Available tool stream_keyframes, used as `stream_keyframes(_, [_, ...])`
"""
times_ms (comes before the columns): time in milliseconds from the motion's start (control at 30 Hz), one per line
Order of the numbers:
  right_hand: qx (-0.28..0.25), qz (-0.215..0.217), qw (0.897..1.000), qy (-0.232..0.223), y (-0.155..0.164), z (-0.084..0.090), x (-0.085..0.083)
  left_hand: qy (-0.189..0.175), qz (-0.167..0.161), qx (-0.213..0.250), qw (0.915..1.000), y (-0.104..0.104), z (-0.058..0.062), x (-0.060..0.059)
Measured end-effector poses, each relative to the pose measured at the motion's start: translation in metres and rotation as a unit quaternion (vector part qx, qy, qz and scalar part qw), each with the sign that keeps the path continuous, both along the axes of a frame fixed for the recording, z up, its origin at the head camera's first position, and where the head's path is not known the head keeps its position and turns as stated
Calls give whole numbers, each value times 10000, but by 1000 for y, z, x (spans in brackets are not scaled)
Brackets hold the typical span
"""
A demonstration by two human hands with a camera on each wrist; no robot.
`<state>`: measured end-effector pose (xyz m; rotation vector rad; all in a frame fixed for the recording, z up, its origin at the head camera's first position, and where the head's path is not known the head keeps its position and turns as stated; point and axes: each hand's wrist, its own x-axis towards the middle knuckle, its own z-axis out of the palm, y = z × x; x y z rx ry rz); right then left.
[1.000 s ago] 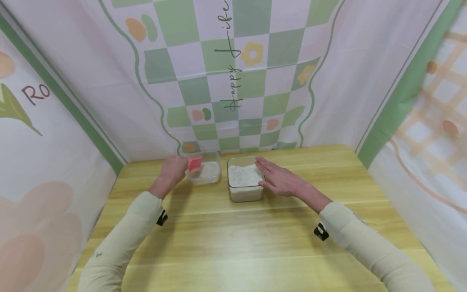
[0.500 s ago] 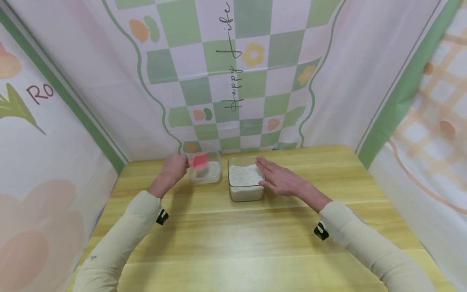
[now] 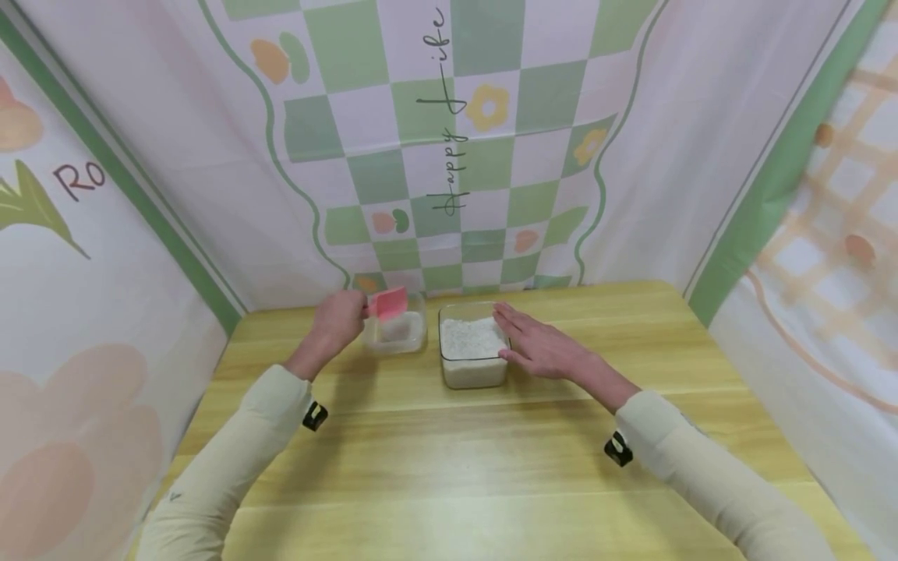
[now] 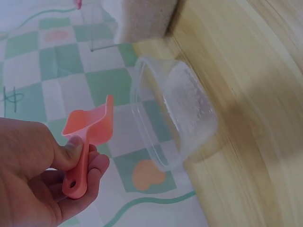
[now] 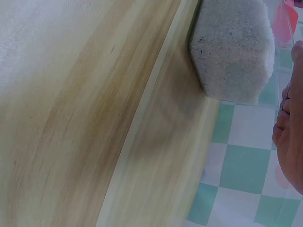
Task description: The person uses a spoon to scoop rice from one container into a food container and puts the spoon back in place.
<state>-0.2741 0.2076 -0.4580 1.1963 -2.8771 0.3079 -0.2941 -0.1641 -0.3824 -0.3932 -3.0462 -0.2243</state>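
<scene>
My left hand point(image 3: 340, 323) grips a pink scoop point(image 4: 97, 123) by its short handle, the thumb on top and fingers curled beneath. The scoop is raised over a small clear plastic container point(image 4: 147, 113), which has a shallow layer of white grains point(image 4: 187, 99) in it. To its right stands a clear square container point(image 3: 474, 372), filled high with white grainy material point(image 3: 470, 337). My right hand point(image 3: 543, 344) rests on that container's right rim, fingers straight and thumb toward the front corner.
Both containers stand near the back edge of the wooden table point(image 3: 449, 467). A green-and-white checked cloth point(image 3: 421, 179) hangs right behind them. More printed cloth hangs at the left and right sides.
My left hand has lifted the scoop up and slightly right, out of the small container, and its bowl has turned. My right hand stays in place on the square container's rim.
</scene>
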Motion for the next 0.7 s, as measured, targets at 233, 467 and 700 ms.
stream_keyframes(233, [-88,-10,10000,7,0,-2,3,208,-331,168,9991,8,5,2])
stream_keyframes(467, [-57,-44,10000,12,0,-3,4,456,-628,216,9967,22,14,5])
stream_keyframes(700, [-38,-51,10000,73,1,-3,3,596,-875,-1,9944,43,25,13])
